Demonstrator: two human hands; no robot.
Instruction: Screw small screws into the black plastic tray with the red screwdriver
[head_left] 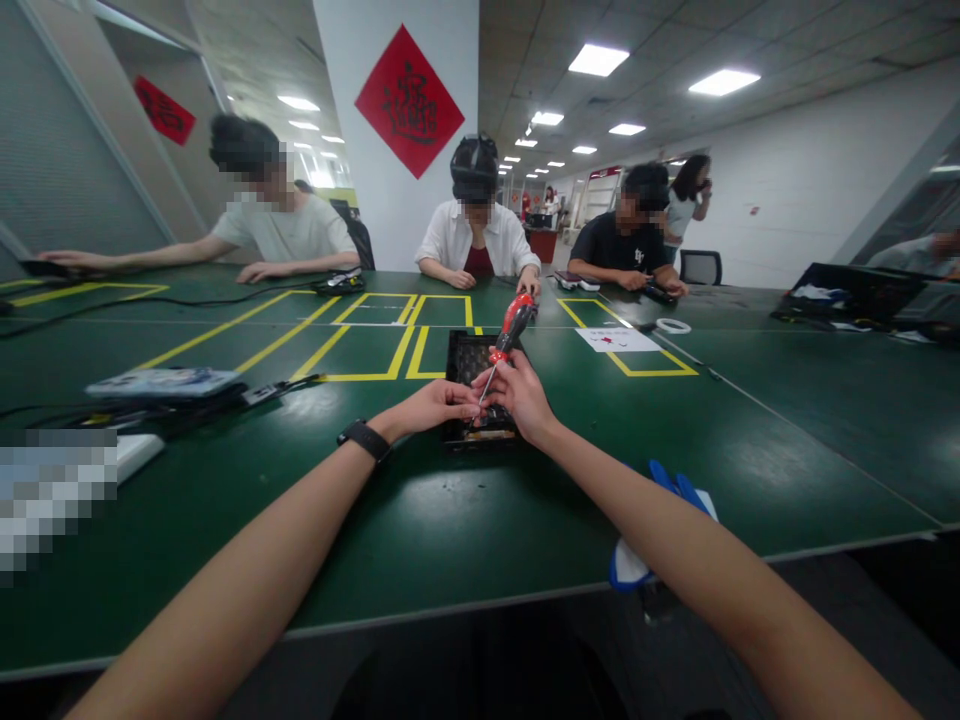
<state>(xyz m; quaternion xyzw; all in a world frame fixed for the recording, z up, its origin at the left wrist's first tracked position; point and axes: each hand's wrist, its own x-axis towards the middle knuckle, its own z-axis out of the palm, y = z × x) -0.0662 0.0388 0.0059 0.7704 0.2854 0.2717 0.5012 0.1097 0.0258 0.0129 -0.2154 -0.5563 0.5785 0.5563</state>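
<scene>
A black flat device (pixel 469 360) lies on the green table (pixel 450 520) straight ahead of me. A red-handled screwdriver (pixel 511 328) stands tilted over it, handle up and away, tip down near the device's front edge. My right hand (pixel 519 396) is closed round the screwdriver's metal shaft. My left hand (pixel 435 405) is pinched at the shaft close to the tip, touching my right hand. A dark band sits on my left wrist (pixel 364 438).
Blue-and-white gloves (pixel 660 520) lie at the table's near edge under my right forearm. Yellow tape boxes (pixel 375 340) mark the table. A flat packet and cables (pixel 165 385) lie left. Three people sit across the table; a white paper (pixel 616 340) and tape roll (pixel 673 325) lie right.
</scene>
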